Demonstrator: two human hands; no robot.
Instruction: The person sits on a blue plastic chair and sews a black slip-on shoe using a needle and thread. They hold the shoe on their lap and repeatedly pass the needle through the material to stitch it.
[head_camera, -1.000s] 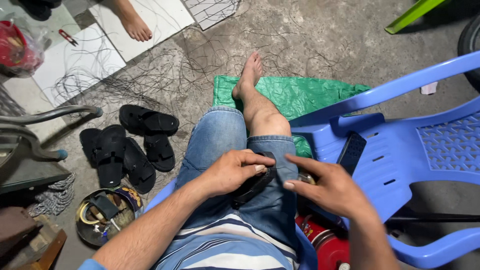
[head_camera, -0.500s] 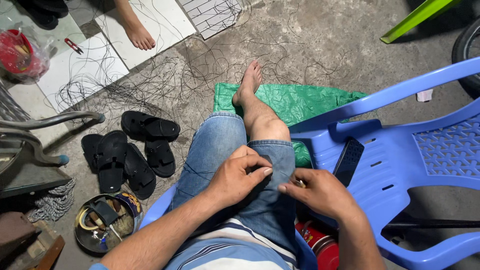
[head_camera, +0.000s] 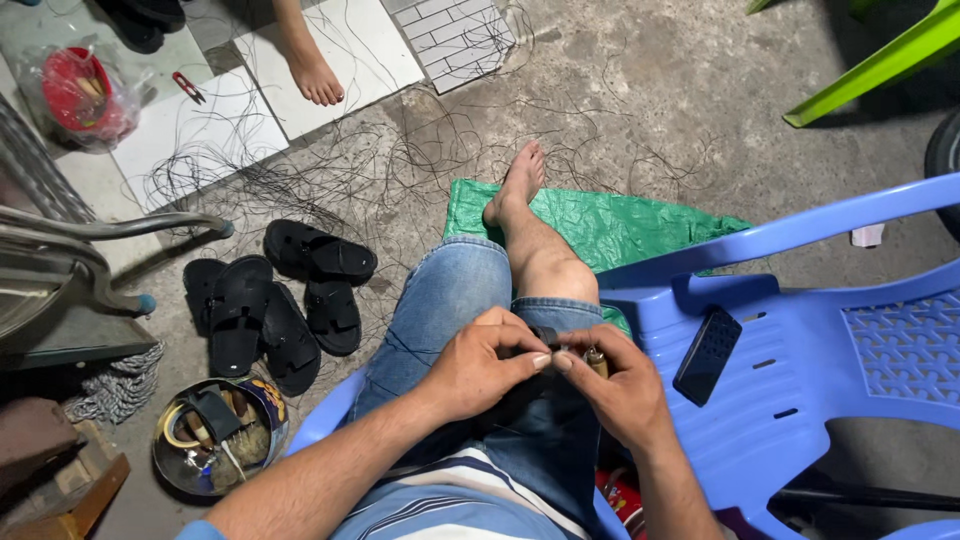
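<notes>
Small dark piece (head_camera: 545, 336), pinched between left hand (head_camera: 478, 362), right hand (head_camera: 612, 385) grips

**Head view, looking steeply down**

A single camera, worn on the head, looks down and forward over the seated person's lap. Left hand (head_camera: 478, 362) and right hand (head_camera: 618, 385) lie close, low in the centre. Farther off, the concrete floor (head_camera: 640, 90) fills the top; a blue chair (head_camera: 800, 380) occupies the right.
</notes>
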